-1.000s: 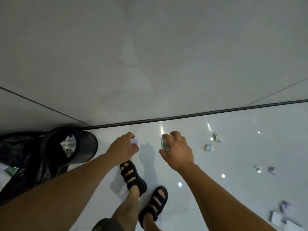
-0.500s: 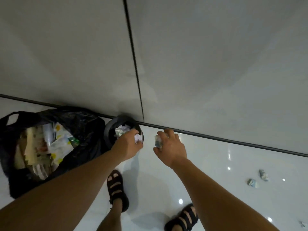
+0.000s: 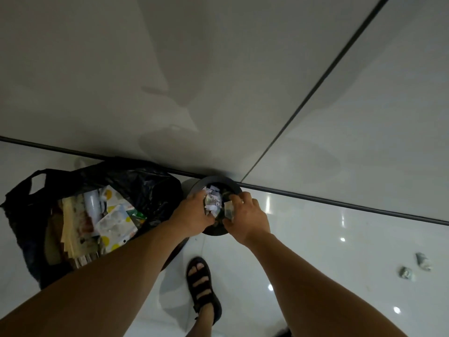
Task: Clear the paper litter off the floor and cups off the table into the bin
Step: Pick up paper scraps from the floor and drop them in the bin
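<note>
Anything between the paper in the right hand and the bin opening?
Nothing visible. The right hand holds its paper scrap right over the open mouth of the bin, which has no lid. The left hand is over the opposite rim, not under the scrap. Crumpled paper fills the bin near its top.

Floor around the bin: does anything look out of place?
Yes. Two crumpled paper scraps lie loose on the floor at right, apart from the bin. The bin is full of paper, and the black bag beside it slumps open, showing packaging. The right hand pinches one more piece over the bin.
</note>
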### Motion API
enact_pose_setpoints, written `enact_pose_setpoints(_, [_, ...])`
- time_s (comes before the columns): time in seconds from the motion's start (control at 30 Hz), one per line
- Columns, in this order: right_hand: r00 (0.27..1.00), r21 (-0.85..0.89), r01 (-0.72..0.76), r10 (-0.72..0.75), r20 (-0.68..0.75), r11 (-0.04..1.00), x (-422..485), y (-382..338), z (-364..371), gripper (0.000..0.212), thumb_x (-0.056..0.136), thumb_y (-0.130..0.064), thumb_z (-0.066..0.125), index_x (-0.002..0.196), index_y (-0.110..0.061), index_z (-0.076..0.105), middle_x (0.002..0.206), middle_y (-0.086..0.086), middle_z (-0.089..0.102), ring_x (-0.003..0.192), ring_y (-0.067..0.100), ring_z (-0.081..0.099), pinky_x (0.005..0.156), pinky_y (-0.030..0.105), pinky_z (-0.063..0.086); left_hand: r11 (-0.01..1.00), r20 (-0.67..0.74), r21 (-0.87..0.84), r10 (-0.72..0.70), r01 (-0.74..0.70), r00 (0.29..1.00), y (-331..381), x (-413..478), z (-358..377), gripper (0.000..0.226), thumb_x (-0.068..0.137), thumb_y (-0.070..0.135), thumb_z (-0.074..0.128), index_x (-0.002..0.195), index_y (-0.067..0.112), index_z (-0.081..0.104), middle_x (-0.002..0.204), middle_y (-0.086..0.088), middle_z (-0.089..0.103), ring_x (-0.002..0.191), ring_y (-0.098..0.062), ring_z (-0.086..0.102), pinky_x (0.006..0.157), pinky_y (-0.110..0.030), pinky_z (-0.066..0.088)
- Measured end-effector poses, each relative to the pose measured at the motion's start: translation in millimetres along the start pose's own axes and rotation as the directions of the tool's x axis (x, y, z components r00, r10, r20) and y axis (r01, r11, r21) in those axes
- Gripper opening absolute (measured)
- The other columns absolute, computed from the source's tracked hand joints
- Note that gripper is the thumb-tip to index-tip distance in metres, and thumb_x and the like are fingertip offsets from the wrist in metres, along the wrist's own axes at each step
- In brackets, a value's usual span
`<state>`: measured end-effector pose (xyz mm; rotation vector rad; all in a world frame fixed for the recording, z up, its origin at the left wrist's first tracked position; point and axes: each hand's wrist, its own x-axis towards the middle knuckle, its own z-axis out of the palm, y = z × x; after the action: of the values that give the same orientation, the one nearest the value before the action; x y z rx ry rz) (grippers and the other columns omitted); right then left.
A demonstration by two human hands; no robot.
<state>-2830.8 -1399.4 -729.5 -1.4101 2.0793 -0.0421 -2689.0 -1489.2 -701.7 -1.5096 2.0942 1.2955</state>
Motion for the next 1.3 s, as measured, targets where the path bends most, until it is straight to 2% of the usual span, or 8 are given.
enact_pose_setpoints(0.1, [0.999, 0.042, -0.024, 0.022, 0.050, 0.999, 10.0, -3.9, 10.3, 0.072, 0.085, -0.049, 0.066, 0.144, -0.026, 0.031, 0.143, 0.003, 0.036, 0.125, 0.026, 0.042, 0.095, 0.037, 0.048, 0.997, 0.006, 0.055, -0.055, 0.055, 0.998, -15.9, -2.3, -4.2, 0.058, 0.083, 0.026, 0.064, 0.136, 0.018, 0.042, 0.136, -0.012, 0.044, 0.122, -0.031, 0.048, 0.101, -0.040, 0.044])
enact_pose_setpoints(0.2, [0.997, 0.190, -0.022, 0.007, 0.080, 0.981, 16.3, -9.8, 15.8, 0.087, 0.079, -0.052, 0.072, 0.148, -0.027, 0.026, 0.150, 0.001, 0.028, 0.133, 0.026, 0.036, 0.105, 0.041, 0.043, 0.995, -0.002, 0.080, -0.063, 0.063, 0.998, -22.6, 0.6, -6.3, 0.054, 0.083, 0.028, 0.063, 0.133, 0.020, 0.046, 0.135, -0.012, 0.046, 0.120, -0.030, 0.050, 0.098, -0.037, 0.045])
enact_pose_setpoints(0.3, [0.998, 0.224, -0.020, 0.008, 0.054, 0.974, 9.2, -2.9, 14.0, 0.084, 0.082, -0.052, 0.067, 0.150, -0.028, 0.025, 0.155, 0.000, 0.023, 0.138, 0.026, 0.030, 0.108, 0.043, 0.041, 0.992, -0.001, 0.116, -0.058, 0.058, 0.998, -10.8, 2.8, -3.1, 0.052, 0.083, 0.030, 0.063, 0.132, 0.019, 0.046, 0.134, -0.011, 0.047, 0.118, -0.030, 0.051, 0.095, -0.037, 0.046])
enact_pose_setpoints(0.47, [0.989, 0.184, -0.142, 0.131, 0.072, 0.972, -31.1, 53.8, 2.6, 0.080, 0.087, -0.051, 0.062, 0.151, -0.027, 0.021, 0.158, 0.002, 0.020, 0.143, 0.026, 0.024, 0.108, 0.043, 0.040, 0.989, 0.062, 0.147, 0.002, -0.012, 0.998, 30.6, 5.4, 22.2, 0.057, 0.083, 0.027, 0.062, 0.136, 0.013, 0.044, 0.134, -0.011, 0.047, 0.123, -0.030, 0.049, 0.101, -0.041, 0.045])
enact_pose_setpoints(0.63, [0.956, 0.167, -0.293, 0.287, 0.057, 0.941, -87.7, 137.3, -16.9, 0.079, 0.091, -0.052, 0.055, 0.153, -0.027, 0.016, 0.161, 0.001, 0.014, 0.146, 0.024, 0.017, 0.108, 0.044, 0.037, 0.952, 0.125, 0.299, 0.032, -0.068, 0.992, 102.1, 4.6, 78.0, 0.068, 0.086, 0.032, 0.062, 0.143, 0.009, 0.034, 0.144, -0.014, 0.039, 0.133, -0.028, 0.037, 0.111, -0.035, 0.032])
enact_pose_setpoints(0.77, [0.901, 0.217, -0.426, 0.433, 0.015, 0.879, -146.3, 221.1, -34.1, 0.075, 0.092, -0.050, 0.053, 0.153, -0.026, 0.016, 0.160, 0.001, 0.015, 0.145, 0.024, 0.017, 0.107, 0.042, 0.035, 0.897, 0.216, 0.396, 0.116, -0.195, 0.969, 189.2, -4.8, 147.5, 0.069, 0.088, 0.034, 0.058, 0.147, 0.014, 0.029, 0.148, -0.011, 0.034, 0.135, -0.027, 0.035, 0.111, -0.036, 0.032])
enact_pose_setpoints(1.0, [0.778, 0.346, -0.577, 0.627, -0.043, 0.740, -270.9, 375.2, -53.8, 0.074, 0.091, -0.050, 0.052, 0.152, -0.026, 0.018, 0.159, 0.002, 0.015, 0.143, 0.025, 0.019, 0.104, 0.042, 0.038, 0.765, 0.374, 0.469, 0.282, -0.442, 0.884, 351.6, -48.3, 301.3, 0.071, 0.089, 0.036, 0.056, 0.150, 0.018, 0.024, 0.153, -0.003, 0.029, 0.138, -0.021, 0.032, 0.107, -0.034, 0.033])
enact_pose_setpoints(1.3, [0.588, 0.419, -0.735, 0.809, 0.001, 0.533, -416.7, 528.6, -63.7, 0.074, 0.091, -0.047, 0.054, 0.152, -0.025, 0.017, 0.159, 0.003, 0.014, 0.142, 0.026, 0.020, 0.103, 0.042, 0.038, 0.649, 0.572, 0.458, 0.308, -0.608, 0.760, 485.1, -112.8, 460.6, 0.069, 0.091, 0.036, 0.055, 0.150, 0.020, 0.023, 0.154, -0.001, 0.025, 0.139, -0.021, 0.030, 0.110, -0.035, 0.033])
